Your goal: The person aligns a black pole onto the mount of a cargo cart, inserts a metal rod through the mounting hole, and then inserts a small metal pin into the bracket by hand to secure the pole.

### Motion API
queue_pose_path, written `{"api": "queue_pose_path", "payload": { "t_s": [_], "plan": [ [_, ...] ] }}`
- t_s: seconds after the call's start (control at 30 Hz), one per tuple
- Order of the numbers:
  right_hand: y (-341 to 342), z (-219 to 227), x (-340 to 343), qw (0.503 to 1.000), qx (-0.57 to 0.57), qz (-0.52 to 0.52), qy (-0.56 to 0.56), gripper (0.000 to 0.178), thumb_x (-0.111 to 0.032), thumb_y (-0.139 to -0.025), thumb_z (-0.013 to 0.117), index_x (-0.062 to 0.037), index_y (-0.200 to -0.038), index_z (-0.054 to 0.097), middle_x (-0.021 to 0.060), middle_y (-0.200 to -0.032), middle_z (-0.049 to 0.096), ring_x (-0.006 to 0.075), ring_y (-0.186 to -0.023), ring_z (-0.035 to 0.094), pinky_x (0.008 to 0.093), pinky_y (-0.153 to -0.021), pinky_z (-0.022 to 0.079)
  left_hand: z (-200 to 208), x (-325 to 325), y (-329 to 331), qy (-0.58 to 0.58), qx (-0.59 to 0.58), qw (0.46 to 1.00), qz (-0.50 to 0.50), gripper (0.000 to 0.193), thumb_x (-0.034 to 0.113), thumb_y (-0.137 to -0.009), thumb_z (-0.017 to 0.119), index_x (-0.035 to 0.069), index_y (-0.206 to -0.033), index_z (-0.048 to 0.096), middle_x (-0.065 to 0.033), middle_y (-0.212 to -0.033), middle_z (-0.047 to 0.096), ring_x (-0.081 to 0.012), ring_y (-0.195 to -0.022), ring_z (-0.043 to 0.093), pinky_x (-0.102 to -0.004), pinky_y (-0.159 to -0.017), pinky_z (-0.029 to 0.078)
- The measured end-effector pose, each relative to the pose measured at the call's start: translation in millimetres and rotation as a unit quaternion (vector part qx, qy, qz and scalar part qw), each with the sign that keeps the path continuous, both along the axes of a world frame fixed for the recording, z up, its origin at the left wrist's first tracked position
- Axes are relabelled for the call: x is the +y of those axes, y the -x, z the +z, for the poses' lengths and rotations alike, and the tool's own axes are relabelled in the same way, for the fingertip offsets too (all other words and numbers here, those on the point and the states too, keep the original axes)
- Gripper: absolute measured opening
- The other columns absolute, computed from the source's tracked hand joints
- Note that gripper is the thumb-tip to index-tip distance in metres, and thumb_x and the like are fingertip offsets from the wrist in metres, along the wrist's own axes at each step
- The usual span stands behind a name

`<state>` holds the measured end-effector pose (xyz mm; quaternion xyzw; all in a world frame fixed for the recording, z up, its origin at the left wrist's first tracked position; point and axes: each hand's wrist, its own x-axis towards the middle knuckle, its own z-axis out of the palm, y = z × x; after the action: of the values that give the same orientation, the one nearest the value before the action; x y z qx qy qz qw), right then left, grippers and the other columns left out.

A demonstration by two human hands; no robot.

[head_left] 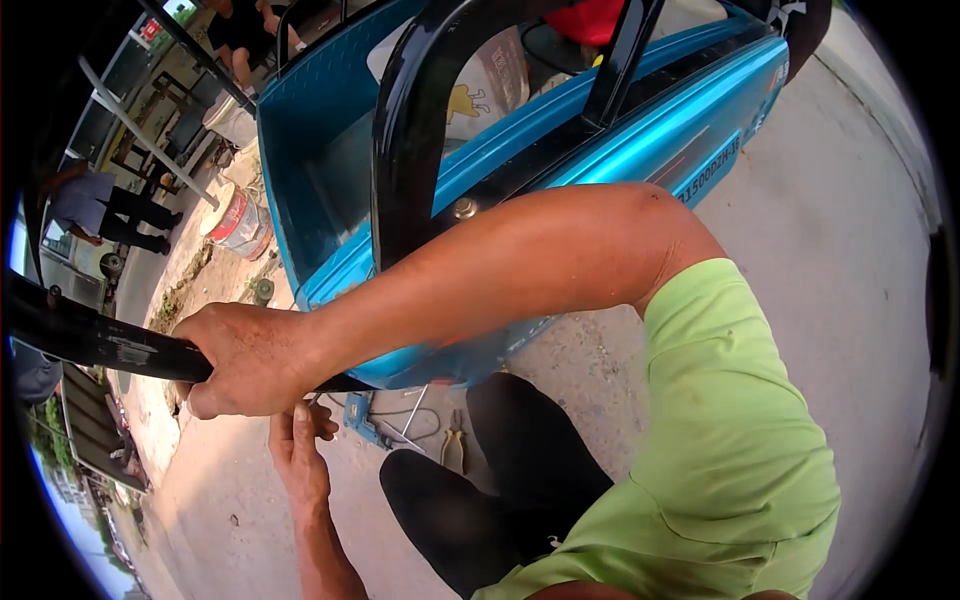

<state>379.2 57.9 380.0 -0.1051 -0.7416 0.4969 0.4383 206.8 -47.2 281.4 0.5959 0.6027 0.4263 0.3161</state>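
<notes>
My right arm reaches across in front of me to the left, and my right hand (245,358) is wrapped round a thick black metal tube (130,345). Just under it is my left hand (303,450), fingers raised and drawn together near the tube's underside. A small dark bit shows at those fingertips, too little to name. Beyond my forearm stands a blue vehicle body (640,135) with an open cargo bed, and a black curved frame (405,130) rises from its edge.
On the concrete by my knees lie pliers (454,445) with yellowish handles, a blue power tool (361,420) with a cable, and a thin metal rod (402,437). A paint bucket (240,222) stands at left. One person (95,205) stands farther off; another (245,35) sits behind the bed.
</notes>
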Motion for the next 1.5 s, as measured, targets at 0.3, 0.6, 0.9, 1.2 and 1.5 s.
{"api": "queue_pose_path", "payload": {
  "t_s": [0.3,0.6,0.9,1.2,1.5],
  "plan": [
    [1.0,8.2,-7.3,0.998,-0.036,0.046,0.006,0.031,-0.027,-0.085,0.066,0.0003,-0.098,0.063,0.0123,-0.086,0.066,0.0226,-0.086,0.064,0.0391,-0.084,0.051,11.6,-4.2,13.6,0.085,-0.076,0.993,-0.010,0.038,0.040,-0.108,0.050,0.004,-0.098,0.057,-0.0083,-0.079,0.063,-0.0165,-0.064,0.059,-0.0294,-0.059,0.046],
    [-0.2,13.0,-9.8,0.995,-0.098,-0.004,-0.015,0.028,-0.029,-0.086,0.064,-0.0035,-0.097,0.067,0.0068,-0.073,0.059,0.0193,-0.071,0.061,0.0397,-0.075,0.051,19.0,8.0,24.5,0.262,-0.258,0.930,-0.001,0.054,0.046,-0.108,0.045,0.007,-0.070,0.052,-0.0075,-0.056,0.051,-0.0170,-0.044,0.043,-0.0309,-0.045,0.032],
    [-7.4,30.0,-26.6,0.994,-0.093,0.049,0.000,0.030,-0.029,-0.096,0.060,-0.0022,-0.109,0.059,0.0090,-0.098,0.058,0.0169,-0.093,0.056,0.0352,-0.082,0.047,14.8,0.4,23.0,0.144,-0.096,0.985,0.000,0.046,0.038,-0.108,0.049,0.003,-0.079,0.057,-0.0063,-0.061,0.056,-0.0125,-0.051,0.051,-0.0282,-0.052,0.041],
    [-6.3,60.1,-51.5,0.975,-0.216,-0.025,0.044,0.041,-0.035,-0.097,0.061,-0.0029,-0.122,0.054,0.0075,-0.096,0.056,0.0164,-0.089,0.056,0.0361,-0.081,0.048,-10.4,1.5,25.5,-0.215,0.114,0.970,-0.021,0.047,0.040,-0.107,0.053,0.004,-0.076,0.055,-0.0042,-0.058,0.051,-0.0153,-0.049,0.048,-0.0288,-0.054,0.044],
    [3.0,43.6,-29.2,0.979,-0.157,0.043,0.120,0.031,-0.028,-0.099,0.062,-0.0037,-0.118,0.055,0.0009,-0.079,0.056,0.0107,-0.066,0.053,0.0265,-0.061,0.045,-8.1,-2.4,17.3,0.000,-0.051,0.999,0.012,0.053,0.046,-0.109,0.044,0.007,-0.073,0.053,-0.0064,-0.059,0.053,-0.0160,-0.047,0.047,-0.0284,-0.052,0.039]
  ]
}}
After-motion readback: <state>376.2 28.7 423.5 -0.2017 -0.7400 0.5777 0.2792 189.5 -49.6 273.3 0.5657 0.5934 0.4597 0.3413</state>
